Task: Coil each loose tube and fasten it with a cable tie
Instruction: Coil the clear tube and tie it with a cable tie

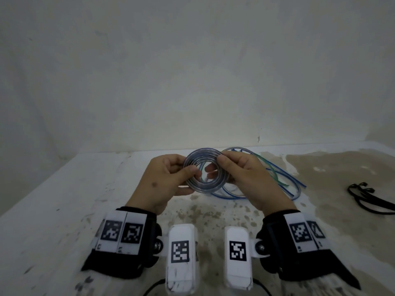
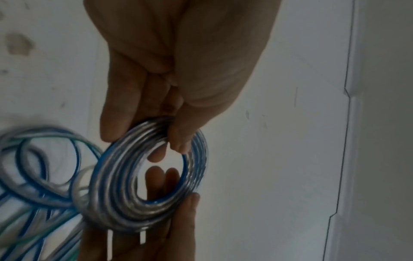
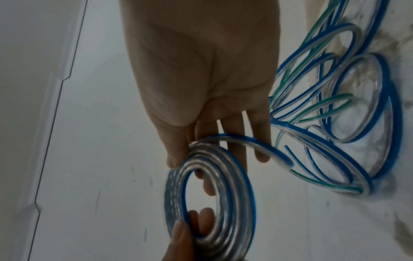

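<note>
Nearest the camera, two black wrist straps (image 1: 126, 242) carry white blocks printed with black square markers. Beyond them both hands are raised above the stained white desk (image 1: 53, 199) and share one coiled tube (image 1: 203, 169), a clear tube with a blue stripe wound into a flat ring of several turns. The left hand (image 1: 168, 178) pinches the ring's left side, thumb on the near face and fingers behind it. The right hand (image 1: 241, 174) pinches the right side the same way, its thumb on top at the upper rim and two fingertips showing through the ring's centre. In the right wrist view one free end of the tube curves off the coil past the fingers. Just behind and to the right of the hands, the loose tubes (image 1: 275, 174), clear with blue and green stripes, lie in wide overlapping loops on the desk. Well apart at the right edge lies a bundle of black cable ties (image 1: 367, 197). A pale wall (image 1: 192, 71) rises behind the desk.
</note>
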